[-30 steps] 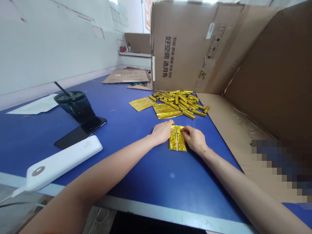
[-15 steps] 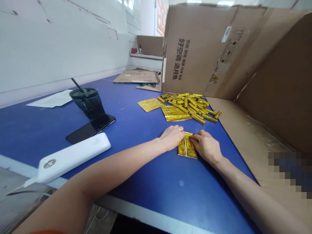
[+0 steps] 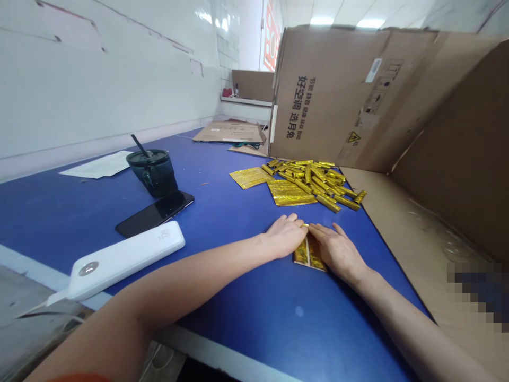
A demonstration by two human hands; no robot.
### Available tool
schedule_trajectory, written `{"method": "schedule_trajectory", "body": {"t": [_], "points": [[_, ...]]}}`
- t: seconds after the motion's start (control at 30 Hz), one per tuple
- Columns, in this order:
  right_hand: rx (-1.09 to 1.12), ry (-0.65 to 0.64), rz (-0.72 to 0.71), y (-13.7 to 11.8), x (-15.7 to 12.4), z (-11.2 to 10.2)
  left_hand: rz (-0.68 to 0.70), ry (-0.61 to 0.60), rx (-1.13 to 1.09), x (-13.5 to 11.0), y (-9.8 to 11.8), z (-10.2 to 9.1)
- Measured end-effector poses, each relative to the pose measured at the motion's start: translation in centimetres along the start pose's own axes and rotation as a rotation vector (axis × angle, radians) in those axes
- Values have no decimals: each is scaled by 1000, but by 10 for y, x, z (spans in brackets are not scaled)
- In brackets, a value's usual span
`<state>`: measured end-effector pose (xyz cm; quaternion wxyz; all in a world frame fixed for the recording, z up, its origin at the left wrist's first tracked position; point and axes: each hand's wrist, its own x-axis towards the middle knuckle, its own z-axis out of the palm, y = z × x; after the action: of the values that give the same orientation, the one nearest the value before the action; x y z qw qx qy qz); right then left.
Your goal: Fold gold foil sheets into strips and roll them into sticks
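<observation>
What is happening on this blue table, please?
A person has both bare hands on a small gold foil piece lying flat on the blue table. The left hand covers its left far part, and the right hand its right side; a pale strip shows between them. Beyond lie two flat gold sheets and a heap of gold rolls.

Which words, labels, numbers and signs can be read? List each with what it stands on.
"好空调 选月兔": cardboard box, sideways.
Smaller text beside it: too small.
Yellow warning triangle, box: caption unreadable.
Handling symbols, box: too small.
White label, box: too small.
White device: mark too small.
Orange background sign: blurred.
</observation>
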<state>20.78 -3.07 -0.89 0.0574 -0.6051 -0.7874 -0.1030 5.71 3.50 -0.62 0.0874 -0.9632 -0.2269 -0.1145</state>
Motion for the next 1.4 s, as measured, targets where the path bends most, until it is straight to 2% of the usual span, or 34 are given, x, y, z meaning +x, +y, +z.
{"method": "schedule_trajectory", "body": {"t": [0.37,0.7,0.87,1.0,1.17,1.27,1.4], "points": [[-1,-68,-15,-3,1,-3,60,-62,-55,-1,-9,8],[100,-157,-43,0,-7,-6,35,-208,-225,-13,-15,-2],[236,-211,-23,5,4,-20,38,-228,-220,-13,-14,-5],[315,-223,30,-6,15,-32,17,-243,-224,-13,-12,-7],[210,-258,-9,-20,5,-17,19,-280,-232,-13,-11,-9],[135,-252,-4,-14,-7,-8,9,-287,-222,-13,-10,-11],[84,-237,-9,-4,-14,-7,-5,-333,-248,-16,-9,-15]]}}
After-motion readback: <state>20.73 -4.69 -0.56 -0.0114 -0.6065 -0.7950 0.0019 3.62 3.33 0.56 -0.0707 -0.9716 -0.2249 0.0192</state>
